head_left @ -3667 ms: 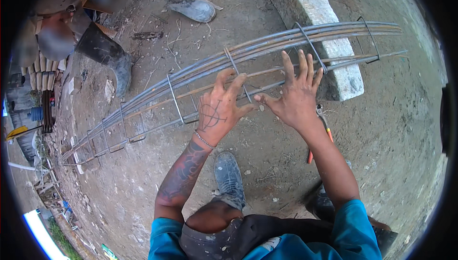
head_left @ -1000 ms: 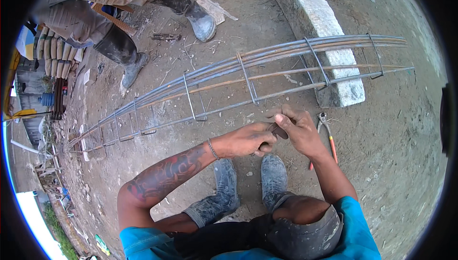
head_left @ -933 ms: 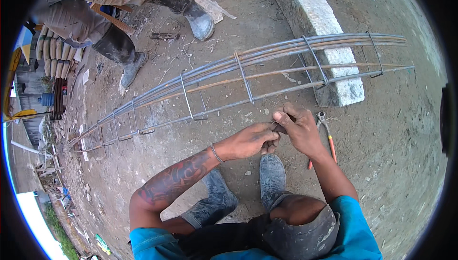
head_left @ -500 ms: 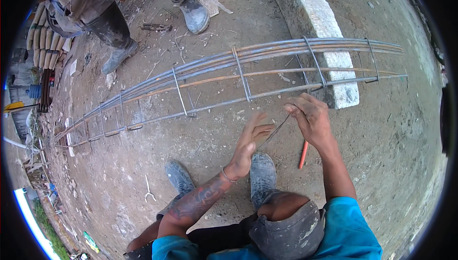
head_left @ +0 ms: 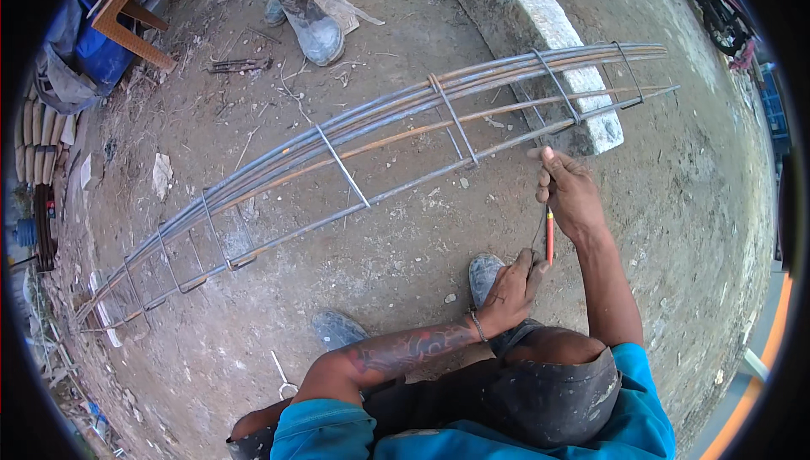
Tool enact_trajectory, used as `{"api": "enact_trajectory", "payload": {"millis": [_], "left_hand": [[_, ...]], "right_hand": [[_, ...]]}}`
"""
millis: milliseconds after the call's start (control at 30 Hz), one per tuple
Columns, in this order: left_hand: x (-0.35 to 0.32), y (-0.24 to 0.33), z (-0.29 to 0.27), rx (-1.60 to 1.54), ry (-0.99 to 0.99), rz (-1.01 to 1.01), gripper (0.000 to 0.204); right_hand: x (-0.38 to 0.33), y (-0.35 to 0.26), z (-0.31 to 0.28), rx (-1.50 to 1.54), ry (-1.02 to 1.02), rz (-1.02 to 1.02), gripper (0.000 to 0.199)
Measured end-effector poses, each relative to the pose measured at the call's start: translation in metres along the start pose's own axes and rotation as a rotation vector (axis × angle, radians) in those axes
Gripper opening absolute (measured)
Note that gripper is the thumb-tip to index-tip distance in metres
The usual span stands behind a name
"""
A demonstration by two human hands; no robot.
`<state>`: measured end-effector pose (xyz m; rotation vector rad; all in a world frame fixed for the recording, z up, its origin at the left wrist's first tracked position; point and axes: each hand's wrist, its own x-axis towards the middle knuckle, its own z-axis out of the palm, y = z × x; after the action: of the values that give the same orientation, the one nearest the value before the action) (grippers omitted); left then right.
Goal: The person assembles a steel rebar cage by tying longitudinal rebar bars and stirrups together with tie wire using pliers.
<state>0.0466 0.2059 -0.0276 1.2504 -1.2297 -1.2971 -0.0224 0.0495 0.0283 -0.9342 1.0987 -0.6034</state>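
Observation:
My right hand (head_left: 574, 196) is closed just below the near bar of a long rebar cage (head_left: 405, 192), its thumb close to that bar. A slim red handle (head_left: 550, 239) sticks out below its palm; the tool's other end is hidden by the fingers. Thin wire (head_left: 537, 230) runs from the right fingers down to my left hand (head_left: 512, 293). The left hand is closed round the wire's lower part, near the handle's bottom end. The cage has several long bars and square stirrups (head_left: 341, 165), and slants from lower left to upper right.
A concrete beam (head_left: 582, 84) lies under the cage's right end. Beyond the cage stand another person's boot (head_left: 316, 34) and a brown plastic chair (head_left: 126, 25). A forked metal rod (head_left: 283, 376) lies near my left elbow; short metal pieces (head_left: 240, 65) lie on the far ground.
My left hand, formerly with fingers spread beside the wire, has moved down and right and closed on it. My right hand has risen slightly toward the cage. The other person's legs have shifted.

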Motion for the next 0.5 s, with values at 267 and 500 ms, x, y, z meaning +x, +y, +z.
{"api": "enact_trajectory", "payload": {"millis": [267,500], "left_hand": [[-0.009,-0.034,-0.001,-0.029,0.053,-0.219,0.039],[0.017,0.013,-0.080,0.613,0.486,0.292,0.043]], "right_hand": [[-0.037,0.081,0.014,-0.330,0.154,-0.004,0.025],[0.041,0.120,0.013,-0.448,0.053,-0.246,0.025]]}}
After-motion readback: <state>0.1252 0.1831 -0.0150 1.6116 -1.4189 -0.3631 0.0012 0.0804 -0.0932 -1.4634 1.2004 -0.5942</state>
